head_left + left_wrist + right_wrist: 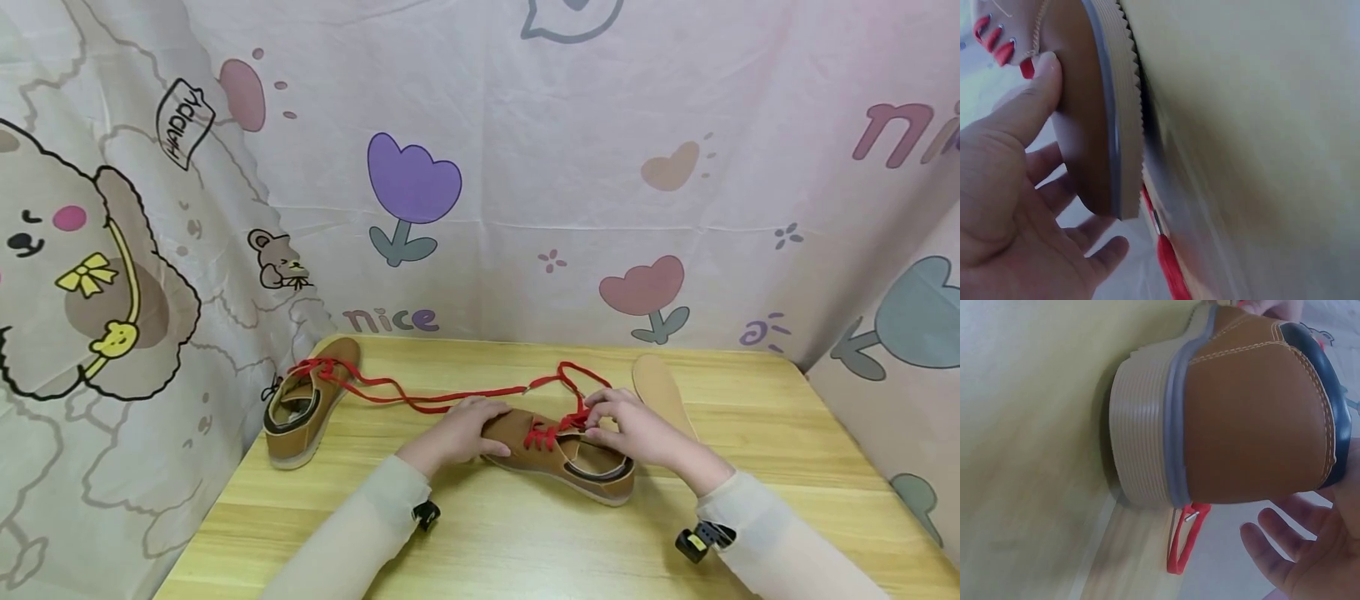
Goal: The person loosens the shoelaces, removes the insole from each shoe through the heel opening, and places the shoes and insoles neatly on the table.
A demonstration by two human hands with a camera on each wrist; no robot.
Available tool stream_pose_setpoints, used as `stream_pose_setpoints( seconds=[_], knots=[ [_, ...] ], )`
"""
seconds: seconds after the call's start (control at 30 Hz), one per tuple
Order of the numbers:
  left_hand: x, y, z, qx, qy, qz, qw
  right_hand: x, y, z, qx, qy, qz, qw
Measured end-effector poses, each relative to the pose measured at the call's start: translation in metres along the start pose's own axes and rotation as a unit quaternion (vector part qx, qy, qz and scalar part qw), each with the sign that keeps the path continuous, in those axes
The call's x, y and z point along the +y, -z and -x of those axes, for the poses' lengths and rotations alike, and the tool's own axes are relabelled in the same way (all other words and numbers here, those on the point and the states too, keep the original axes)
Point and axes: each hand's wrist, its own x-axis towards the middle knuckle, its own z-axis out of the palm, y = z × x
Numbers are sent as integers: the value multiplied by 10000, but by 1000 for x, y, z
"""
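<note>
A brown leather shoe [525, 433] with red laces lies in the middle of the table, toe to the left, opening to the right. My left hand [465, 435] grips its toe end; in the left wrist view the thumb [1047, 72] lies on the upper and the other fingers are round the far side. At the top eyelets beside the opening, my right hand [637, 427] pinches the red shoelace [576, 417] between thumb and forefinger. In the right wrist view the shoe's heel [1254, 419] hides those fingertips, while the remaining fingers hang loosely curled.
A second brown shoe [303, 425] with red laces stands at the table's left edge. Its long laces [465, 394] trail right behind the middle shoe. A tan insole [660, 387] lies back right, partly behind my right hand. A patterned curtain [510, 167] hangs behind the table.
</note>
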Motion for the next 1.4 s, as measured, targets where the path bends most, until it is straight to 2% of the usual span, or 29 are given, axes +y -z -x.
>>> stream_pose_setpoints(
  seconds=[0.17,0.3,0.47,0.67,0.87,1.07,1.33,1.4],
  knots=[
    [-6,3,-9,130,-89,85,9998,-3,2,1,26,58,80,9999],
    [-7,4,-9,195,10,6,9998,-4,5,2,52,52,118,9999],
    [-5,4,5,344,156,-152,9992,-1,7,5,112,-94,142,9998],
    [8,-1,25,900,573,-526,9929,2,8,8,73,-145,141,9998],
    [25,-9,32,989,957,-853,9868,4,5,9,28,64,173,9998],
    [27,-13,25,914,1013,-926,9863,0,1,10,71,-3,166,9998],
    [19,-9,4,740,932,-459,9918,-10,-7,14,230,-104,351,9991],
    [17,-9,-1,685,906,-454,9925,-13,-8,15,305,-119,431,9985]
  ],
)
